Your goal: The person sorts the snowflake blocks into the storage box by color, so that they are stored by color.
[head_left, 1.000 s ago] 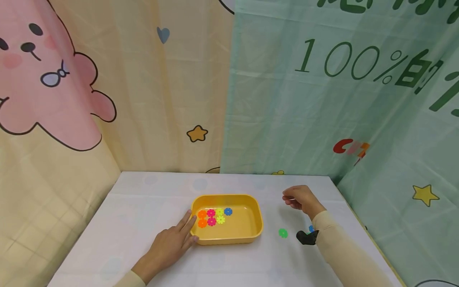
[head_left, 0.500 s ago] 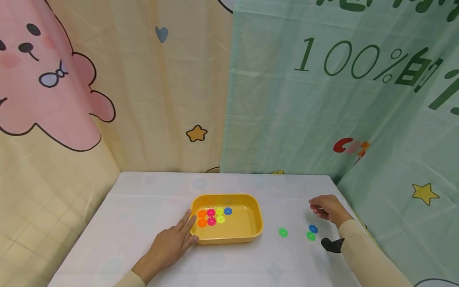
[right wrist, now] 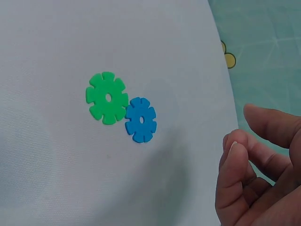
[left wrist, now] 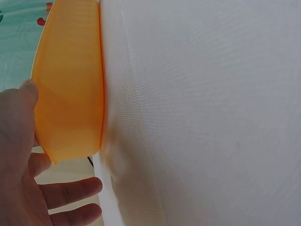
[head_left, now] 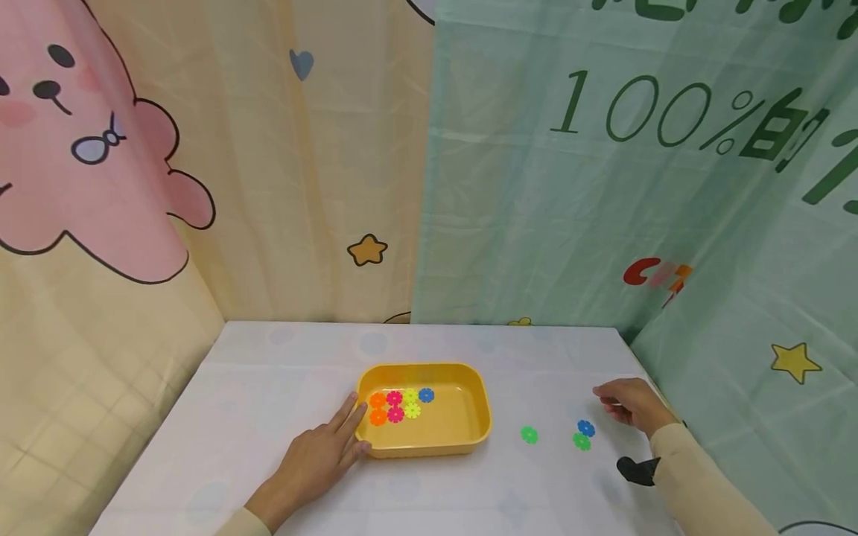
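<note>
A yellow tray (head_left: 462, 424) holds several flower-shaped plastic discs in short columns: orange (head_left: 378, 417), pink (head_left: 395, 413), yellow (head_left: 412, 410) and one blue disc (head_left: 426, 395). My left hand (head_left: 315, 455) rests on the tray's left rim with its fingers fairly straight; in the left wrist view the thumb (left wrist: 29, 92) touches the rim. Right of the tray lies a green disc (head_left: 529, 435). Farther right, a second green disc (right wrist: 108, 98) touches a blue disc (right wrist: 141, 120). My right hand (head_left: 633, 403) hovers beside that pair, fingers loosely bent, thumb apart, nothing held.
A white cloth covers the table (head_left: 295, 372). Printed curtains (head_left: 322, 149) stand behind it and at both sides. A black strap end (head_left: 637, 470) hangs from the right wrist. The table's right edge runs just beyond the right hand.
My right hand has moved right and nearer, away from the tray side, uncovering the blue and green discs. The left hand, tray and discs stay where they were.
</note>
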Available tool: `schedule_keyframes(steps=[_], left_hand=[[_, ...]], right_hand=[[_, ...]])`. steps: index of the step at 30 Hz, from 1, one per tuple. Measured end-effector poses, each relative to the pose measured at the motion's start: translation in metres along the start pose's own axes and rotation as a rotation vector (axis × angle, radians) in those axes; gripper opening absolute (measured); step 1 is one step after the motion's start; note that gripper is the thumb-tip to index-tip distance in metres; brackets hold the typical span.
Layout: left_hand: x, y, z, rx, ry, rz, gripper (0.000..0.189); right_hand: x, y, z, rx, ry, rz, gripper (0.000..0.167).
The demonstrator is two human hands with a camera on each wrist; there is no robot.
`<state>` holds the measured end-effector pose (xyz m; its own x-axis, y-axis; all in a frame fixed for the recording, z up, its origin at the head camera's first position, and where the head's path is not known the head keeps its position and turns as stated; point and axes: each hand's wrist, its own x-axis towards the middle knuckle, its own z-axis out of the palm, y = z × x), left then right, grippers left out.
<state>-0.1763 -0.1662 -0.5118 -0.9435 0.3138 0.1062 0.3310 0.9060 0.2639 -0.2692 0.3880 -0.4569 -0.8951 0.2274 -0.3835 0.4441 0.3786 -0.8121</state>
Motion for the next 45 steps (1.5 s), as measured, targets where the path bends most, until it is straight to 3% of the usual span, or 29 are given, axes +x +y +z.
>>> schedule_keyframes(steps=[8, 14, 20, 28, 33, 40, 45], left_hand=[[-0.001, 0.001, 0.001, -0.006, -0.005, -0.008, 0.070], [-0.002, 0.002, -0.001, -0.009, 0.013, 0.003, 0.069], [-0.002, 0.004, -0.002, -0.011, -0.013, -0.007, 0.070], [-0.001, 0.003, -0.003, -0.003, -0.001, -0.007, 0.070], [-0.001, 0.001, -0.001, 0.000, -0.004, -0.003, 0.070], [-0.002, 0.002, -0.003, -0.002, -0.010, 0.005, 0.072], [0.000, 0.002, -0.006, -0.002, -0.003, 0.008, 0.071]], right_hand=[[0.003, 0.014, 0.004, -0.078, -0.018, -0.002, 0.012], [0.006, 0.025, 0.009, -0.161, -0.029, -0.014, 0.016], [0.000, 0.031, 0.015, -0.209, -0.055, -0.004, 0.014], [-0.004, 0.029, 0.025, -0.380, -0.006, -0.080, 0.038], [-0.005, 0.029, 0.030, -0.462, 0.031, -0.112, 0.037], [-0.007, 0.029, 0.032, -0.472, 0.051, -0.080, 0.027], [-0.011, 0.025, 0.035, -0.449, 0.041, -0.092, 0.031]])
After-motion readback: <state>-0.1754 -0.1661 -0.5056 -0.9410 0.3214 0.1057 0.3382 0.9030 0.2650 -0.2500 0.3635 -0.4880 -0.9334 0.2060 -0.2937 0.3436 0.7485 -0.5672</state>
